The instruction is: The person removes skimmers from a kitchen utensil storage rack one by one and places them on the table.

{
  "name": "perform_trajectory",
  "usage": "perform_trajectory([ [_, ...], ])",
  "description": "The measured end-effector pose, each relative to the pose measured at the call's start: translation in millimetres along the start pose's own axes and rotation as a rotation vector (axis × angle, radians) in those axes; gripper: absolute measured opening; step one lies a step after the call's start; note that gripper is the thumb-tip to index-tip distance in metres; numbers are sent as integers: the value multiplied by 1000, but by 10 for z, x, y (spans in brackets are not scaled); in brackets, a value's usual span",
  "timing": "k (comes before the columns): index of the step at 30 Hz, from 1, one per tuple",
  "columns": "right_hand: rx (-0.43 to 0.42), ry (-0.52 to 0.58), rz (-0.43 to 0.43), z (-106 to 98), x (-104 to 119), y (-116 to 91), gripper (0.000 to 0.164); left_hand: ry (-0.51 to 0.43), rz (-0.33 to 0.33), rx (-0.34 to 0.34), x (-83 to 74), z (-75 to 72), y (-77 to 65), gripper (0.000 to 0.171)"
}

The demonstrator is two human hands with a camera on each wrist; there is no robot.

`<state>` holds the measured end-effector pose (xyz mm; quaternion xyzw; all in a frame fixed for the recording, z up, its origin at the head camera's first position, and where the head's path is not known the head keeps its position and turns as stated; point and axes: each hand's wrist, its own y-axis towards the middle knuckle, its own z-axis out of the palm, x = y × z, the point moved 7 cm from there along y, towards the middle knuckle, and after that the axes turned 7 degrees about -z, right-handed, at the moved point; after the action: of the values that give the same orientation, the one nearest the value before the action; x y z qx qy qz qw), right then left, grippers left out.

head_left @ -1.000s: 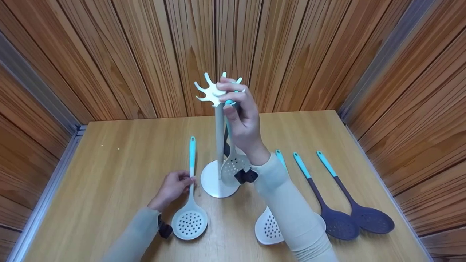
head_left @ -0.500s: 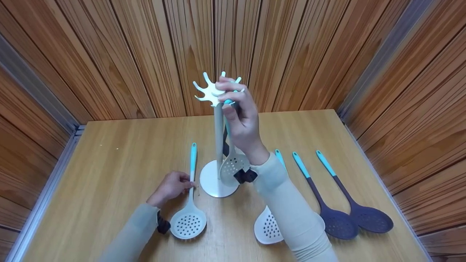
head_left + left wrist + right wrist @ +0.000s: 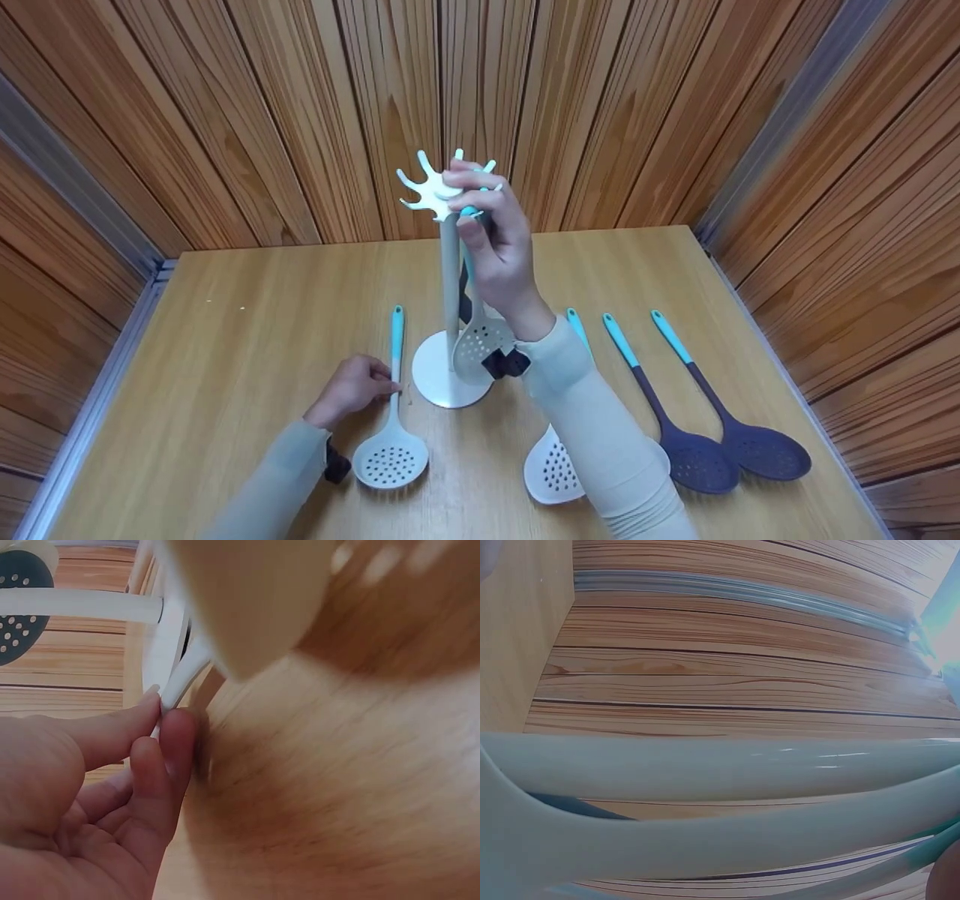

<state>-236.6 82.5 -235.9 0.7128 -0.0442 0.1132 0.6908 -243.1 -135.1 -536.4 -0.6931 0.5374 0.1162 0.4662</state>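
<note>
My left hand pinches the pale shaft of a white skimmer between thumb and fingertips, left of the stand. Its turquoise handle points away from me, and its round holed head lies nearest me. In the left wrist view the fingers meet the thin shaft, with the blurred head above. High on the white utensil stand, my right hand grips the turquoise handle end of a hanging light grey skimmer, its fingers over the hook ring. In the right wrist view, that skimmer's pale shaft runs beside the post.
Right of the stand lie a white slotted turner, partly under my right sleeve, and two dark slotted spoons with turquoise handles. A dark slotted spoon hangs behind the post. Wood-panelled walls enclose the table.
The handle end of the skimmer in my left hand has come down toward me, and its head has shifted slightly away. My right hand keeps its place at the stand's top.
</note>
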Motion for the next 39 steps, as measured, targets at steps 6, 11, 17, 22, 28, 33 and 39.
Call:
perform_trajectory([
  [6,13,8,0,-34,4,-6,33,-6,25,-13,-18,40,-20,18],
  [11,31,-2,7,-95,5,-13,33,1,42,-13,-34,62,-26,17],
  [17,62,37,50,-151,14,29,34,4,49,3,-45,55,-49,14],
  [22,57,103,116,-198,3,52,39,-9,27,31,-22,57,-60,14],
  [28,-25,210,136,-263,-21,90,27,6,10,68,-13,78,-74,14],
  [33,-67,263,199,-391,-107,101,30,15,-9,99,-17,116,-72,13],
  [39,-12,413,342,-355,-232,85,26,16,-38,97,-10,121,-67,11],
])
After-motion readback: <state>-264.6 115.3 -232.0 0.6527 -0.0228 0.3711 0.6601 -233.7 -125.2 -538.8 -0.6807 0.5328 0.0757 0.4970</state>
